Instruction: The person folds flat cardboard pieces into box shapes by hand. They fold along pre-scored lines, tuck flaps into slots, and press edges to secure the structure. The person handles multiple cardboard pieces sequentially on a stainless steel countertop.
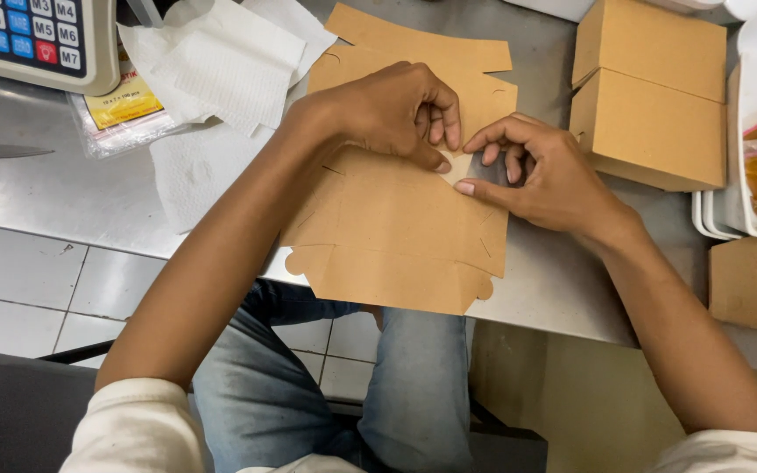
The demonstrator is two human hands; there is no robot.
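Under both hands' fingers: flat cardboard box blank (396, 228) on tabletop (72, 193); left hand (396, 109) & right hand (541, 171) fingers pinching its corner flap.

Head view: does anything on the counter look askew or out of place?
The flat cardboard box blank overhangs the steel counter edge toward the person's lap. Crumpled white paper sheets lie loosely overlapped. Nothing spilled or damaged.
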